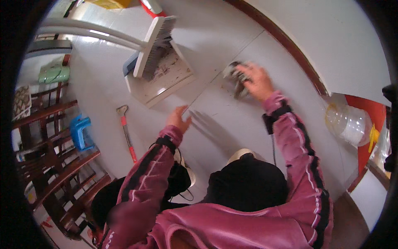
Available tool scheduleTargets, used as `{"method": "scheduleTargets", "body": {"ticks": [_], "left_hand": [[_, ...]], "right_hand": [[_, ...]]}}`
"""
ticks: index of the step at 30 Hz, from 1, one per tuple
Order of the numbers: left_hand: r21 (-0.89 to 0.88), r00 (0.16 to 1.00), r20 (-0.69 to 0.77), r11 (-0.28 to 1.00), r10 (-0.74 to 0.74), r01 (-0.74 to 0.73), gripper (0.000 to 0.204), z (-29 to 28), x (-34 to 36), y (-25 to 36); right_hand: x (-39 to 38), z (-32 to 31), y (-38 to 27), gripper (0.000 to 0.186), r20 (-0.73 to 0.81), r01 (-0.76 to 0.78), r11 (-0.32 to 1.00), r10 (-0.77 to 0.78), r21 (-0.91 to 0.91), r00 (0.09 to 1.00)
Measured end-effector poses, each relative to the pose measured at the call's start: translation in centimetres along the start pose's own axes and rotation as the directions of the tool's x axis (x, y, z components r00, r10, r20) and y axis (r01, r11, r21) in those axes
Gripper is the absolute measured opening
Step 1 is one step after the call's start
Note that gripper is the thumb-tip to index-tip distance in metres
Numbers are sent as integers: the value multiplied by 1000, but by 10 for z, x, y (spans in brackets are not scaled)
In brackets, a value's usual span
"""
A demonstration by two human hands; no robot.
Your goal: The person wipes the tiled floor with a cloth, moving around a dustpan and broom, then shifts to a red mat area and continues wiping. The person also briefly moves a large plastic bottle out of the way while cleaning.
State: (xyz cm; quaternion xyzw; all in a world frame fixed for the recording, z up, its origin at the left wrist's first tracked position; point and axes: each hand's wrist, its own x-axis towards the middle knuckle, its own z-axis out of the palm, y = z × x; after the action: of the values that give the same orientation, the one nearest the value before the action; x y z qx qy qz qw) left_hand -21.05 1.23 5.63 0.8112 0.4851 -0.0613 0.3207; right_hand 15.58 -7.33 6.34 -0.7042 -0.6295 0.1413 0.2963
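Low over the pale tiled floor [219, 120], my right hand [258, 81] grips a crumpled grey-and-dark rag [239, 88] pressed against the tiles. Motion smears the fingers and the rag a little. Small dark specks lie beside it. My left hand [178, 120] hangs above the floor with thumb and fingers apart, holding nothing. Beyond it, a dustpan [143, 97] with dark debris in it lies on the tiles. A white broom head with grey bristles [147, 50] rests over the dustpan. Left of my left hand lies a long scraper with red grips [125, 128].
Brown skirting [290, 50] runs along the white wall at right. A large clear plastic bottle [348, 124] lies near the right side. Dark wooden chair-like furniture [62, 174] and a blue plastic object [81, 133] stand at left. My knees are close below my hands.
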Motion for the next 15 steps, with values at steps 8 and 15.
{"method": "scheduleTargets", "body": {"ticks": [8,15], "left_hand": [[-204,490,-714,819,-499,536,71,-60,48,-189],[-676,796,-108,630,-596,381,46,-93,86,-221]], "right_hand": [[91,-21,67,48,-44,-475,780,503,-408,863],[55,63,-25,46,394,169,869,32,-466,919]]}}
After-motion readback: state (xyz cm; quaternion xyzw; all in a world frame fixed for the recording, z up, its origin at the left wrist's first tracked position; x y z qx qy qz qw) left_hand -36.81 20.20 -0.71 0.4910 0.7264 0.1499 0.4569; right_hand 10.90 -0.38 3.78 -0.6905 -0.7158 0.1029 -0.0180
